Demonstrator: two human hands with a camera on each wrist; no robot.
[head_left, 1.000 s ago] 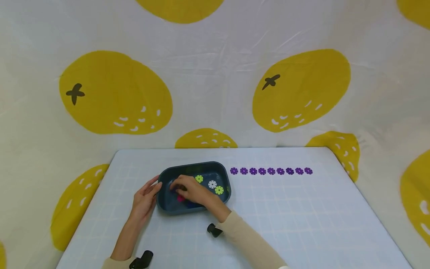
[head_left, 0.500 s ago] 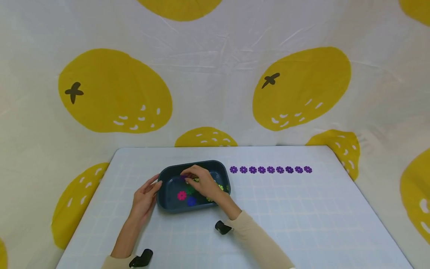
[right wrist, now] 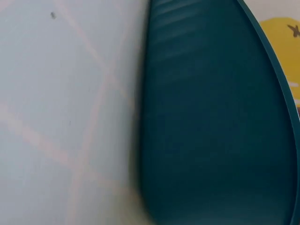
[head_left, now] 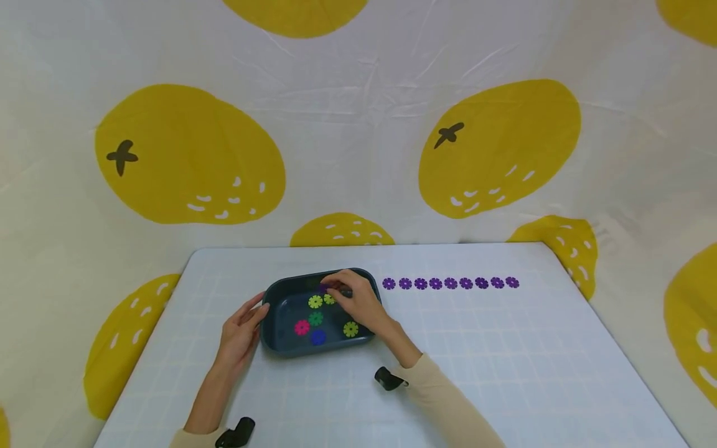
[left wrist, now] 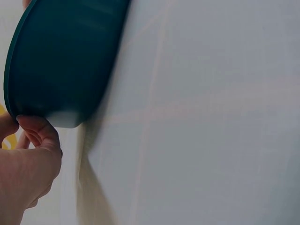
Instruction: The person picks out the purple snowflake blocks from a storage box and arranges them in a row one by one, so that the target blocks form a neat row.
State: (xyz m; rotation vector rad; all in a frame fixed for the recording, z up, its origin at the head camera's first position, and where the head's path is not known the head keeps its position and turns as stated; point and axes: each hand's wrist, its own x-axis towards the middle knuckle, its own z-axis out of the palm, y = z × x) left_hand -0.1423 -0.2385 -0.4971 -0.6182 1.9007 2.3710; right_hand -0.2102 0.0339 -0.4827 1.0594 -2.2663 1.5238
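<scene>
A dark teal tray (head_left: 282, 339) stands on the table, its outer wall filling much of both wrist views. My left hand (head_left: 241, 333) grips the tray's left end, thumb and fingers pinching the rim in the left wrist view. Over the tray's right part, my right hand (head_left: 361, 303) pinches a purple flower-shaped disc (head_left: 323, 289) at its fingertips. Inside lie a pink disc (head_left: 302, 327), a green disc (head_left: 316, 318), a blue disc (head_left: 318, 337) and yellow-green discs (head_left: 350, 329) of the same flower shape. My right hand hides part of the tray floor.
Right of the tray, a straight row of several purple flower discs (head_left: 450, 284) runs along the back of the white table (head_left: 504, 354). Behind the table hangs a pale cloth (head_left: 358, 155) with large yellow fruit prints.
My right hand has moved from the tray's left part to the right and slightly back, carrying the purple disc. More discs inside now show. My left hand stays on the rim.
</scene>
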